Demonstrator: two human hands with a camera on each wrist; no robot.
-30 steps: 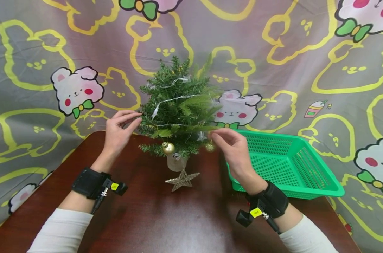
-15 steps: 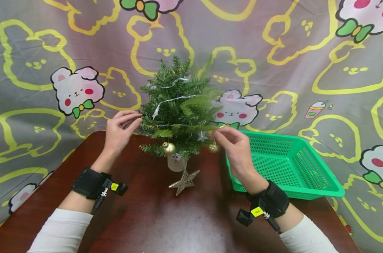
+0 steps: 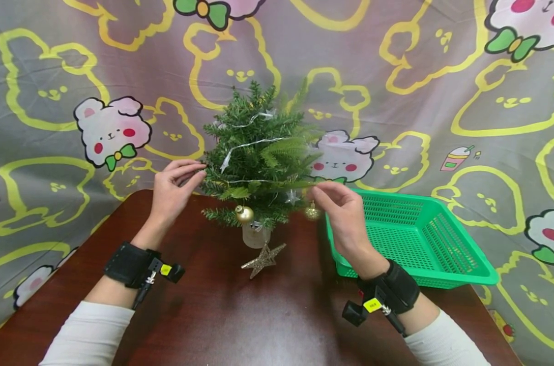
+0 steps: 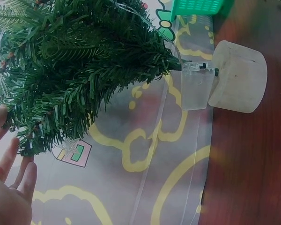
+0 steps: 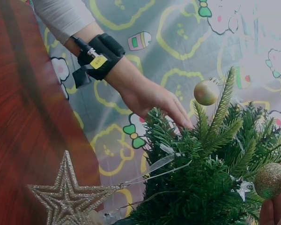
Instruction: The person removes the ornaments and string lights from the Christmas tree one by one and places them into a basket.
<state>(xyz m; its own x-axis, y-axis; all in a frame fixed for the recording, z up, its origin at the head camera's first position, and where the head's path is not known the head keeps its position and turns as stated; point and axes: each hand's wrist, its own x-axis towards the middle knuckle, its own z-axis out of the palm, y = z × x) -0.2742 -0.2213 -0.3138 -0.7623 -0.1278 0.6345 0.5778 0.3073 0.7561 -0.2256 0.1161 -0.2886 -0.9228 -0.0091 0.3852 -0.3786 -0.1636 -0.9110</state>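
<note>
Tree touched on left by relaxed, loosely spread left hand; on right, branch pinched narrowly by right hand, glittery bauble just below.

Tree: small, green, bushy, standing upright on a squat whitish base. Silver string with star-shaped pieces crosses its front. Smooth gold ball hangs low at the front. Glittery gold ball hangs at the right side, just below my right hand; my thumb and forefinger pinch a branch tip there. My left hand touches foliage opposite. Glittery openwork star: tilted, just before the base.
</note>
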